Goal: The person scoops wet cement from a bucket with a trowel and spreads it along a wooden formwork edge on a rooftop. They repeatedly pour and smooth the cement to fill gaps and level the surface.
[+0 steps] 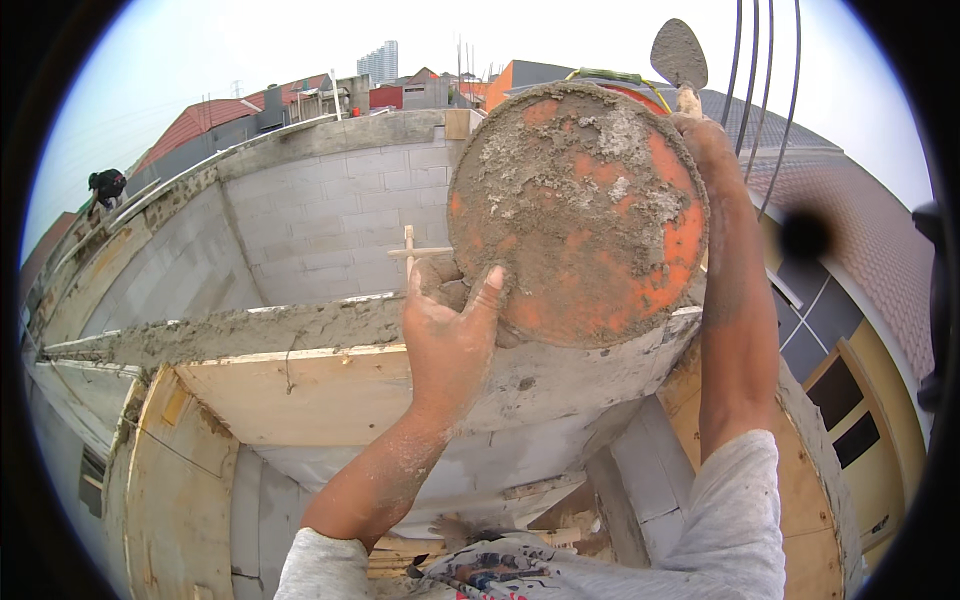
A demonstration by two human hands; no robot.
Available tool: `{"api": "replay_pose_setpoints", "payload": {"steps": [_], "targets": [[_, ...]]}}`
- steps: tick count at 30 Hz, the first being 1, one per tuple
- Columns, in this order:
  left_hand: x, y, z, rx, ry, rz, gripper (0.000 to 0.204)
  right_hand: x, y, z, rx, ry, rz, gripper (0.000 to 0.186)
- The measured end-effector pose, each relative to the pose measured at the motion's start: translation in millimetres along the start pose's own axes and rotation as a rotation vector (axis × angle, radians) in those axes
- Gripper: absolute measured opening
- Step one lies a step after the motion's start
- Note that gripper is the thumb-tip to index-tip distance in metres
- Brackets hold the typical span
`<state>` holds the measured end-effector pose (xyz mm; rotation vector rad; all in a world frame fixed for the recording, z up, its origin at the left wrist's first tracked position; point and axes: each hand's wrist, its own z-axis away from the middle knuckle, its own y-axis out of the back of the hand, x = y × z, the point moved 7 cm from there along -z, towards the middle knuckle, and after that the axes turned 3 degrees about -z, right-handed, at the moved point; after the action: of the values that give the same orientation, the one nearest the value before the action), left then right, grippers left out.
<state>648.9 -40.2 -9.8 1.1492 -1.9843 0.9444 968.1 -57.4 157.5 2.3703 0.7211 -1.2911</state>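
Note:
An orange bucket [575, 210], its round bottom turned to me and caked with grey mortar, is tipped above the top of a wall. My left hand [450, 325] grips its lower left edge, fingertips partly hidden in mortar. My right hand [697, 135] is at the bucket's upper right side, closed on the handle of a trowel [680, 52], whose mortar-coated blade points up. Wet mortar [230, 330] lies along the wall top between plywood boards [280, 392]. A small wooden cross piece [410, 250] stands behind my left hand.
A co-worker [105, 188] crouches on the far left wall top. Block walls [340, 220] enclose a drop beyond my wall, and another opens below me. Vertical rebars [760, 95] rise at the upper right. A tiled roof [850, 220] and house front lie to the right.

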Motion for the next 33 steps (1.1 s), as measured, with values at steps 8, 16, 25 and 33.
{"api": "replay_pose_setpoints", "payload": {"steps": [8,16,25,33], "targets": [[-13.4,66.4,19.3,0.22,-0.082,0.081,0.059,-147.4,-93.8,37.2,-0.421,0.447,-0.245,0.034],[42.8,174.2,72.8,0.551,-0.159,0.073,0.069,-249.3,-220.1,164.8,-0.755,0.656,-0.423,0.025],[53.3,293.4,222.5,1.085,-0.084,-0.071,0.071,-269.3,-267.1,353.9,-1.14,0.669,-0.44,0.014],[-28.1,352.2,330.1,1.248,0.119,0.264,0.074,-227.1,-216.4,513.0,-1.001,1.372,-0.789,0.013]]}}
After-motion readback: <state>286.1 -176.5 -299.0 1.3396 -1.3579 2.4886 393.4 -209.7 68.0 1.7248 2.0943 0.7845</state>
